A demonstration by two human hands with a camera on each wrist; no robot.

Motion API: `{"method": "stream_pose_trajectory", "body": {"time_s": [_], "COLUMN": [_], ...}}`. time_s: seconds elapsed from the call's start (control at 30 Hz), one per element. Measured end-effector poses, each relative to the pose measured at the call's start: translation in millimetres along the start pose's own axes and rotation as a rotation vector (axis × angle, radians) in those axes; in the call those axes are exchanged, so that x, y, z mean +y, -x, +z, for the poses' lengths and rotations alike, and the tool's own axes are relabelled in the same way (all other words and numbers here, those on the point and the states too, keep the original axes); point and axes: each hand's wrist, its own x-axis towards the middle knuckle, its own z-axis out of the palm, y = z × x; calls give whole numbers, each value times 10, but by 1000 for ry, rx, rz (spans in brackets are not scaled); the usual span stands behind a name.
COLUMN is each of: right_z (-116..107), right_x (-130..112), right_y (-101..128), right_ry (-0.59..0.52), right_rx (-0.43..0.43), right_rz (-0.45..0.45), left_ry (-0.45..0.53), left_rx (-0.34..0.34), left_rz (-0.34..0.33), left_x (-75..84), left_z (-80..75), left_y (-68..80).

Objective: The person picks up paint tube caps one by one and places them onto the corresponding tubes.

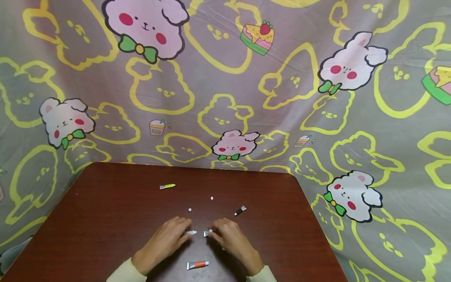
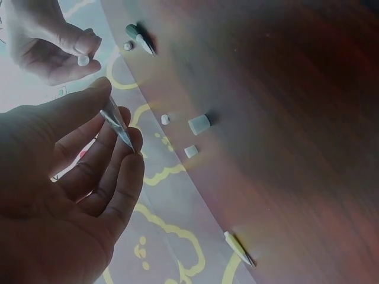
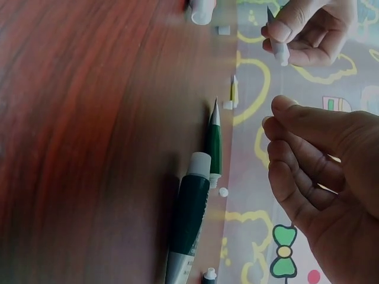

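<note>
Hands: left hand (image 1: 168,236) pinches 1 silver tube (image 1: 190,232); right hand (image 1: 230,237) pinches its cap (image 2: 83,60); 2 loose caps (image 1: 190,210).

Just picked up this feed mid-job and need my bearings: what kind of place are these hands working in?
Probably a makeshift home or hobby setup, not a workshop. A dark wooden table stands against a hung cartoon bunny-print cloth, and small paint-like tubes and loose white caps lie scattered on it around the hands.

Home-style craft corner: I sit at a dark wooden desk (image 1: 105,219) backed by a hung cartoon-bunny cloth (image 1: 225,78). Small paint-like tubes (image 1: 197,265) and loose caps (image 1: 190,210) lie scattered before me.
</note>
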Motion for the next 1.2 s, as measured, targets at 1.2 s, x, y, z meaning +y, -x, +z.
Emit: {"method": "stream_pose_trajectory", "body": {"time_s": [1.2], "right_z": [74], "right_x": [-168], "right_y": [-35], "right_ry": [5], "right_rx": [-25], "right_rz": [-29], "left_ry": [13], "left_rx": [-42], "left_rz": [-10], "left_x": [103], "left_z": [41], "left_y": [-10]}}
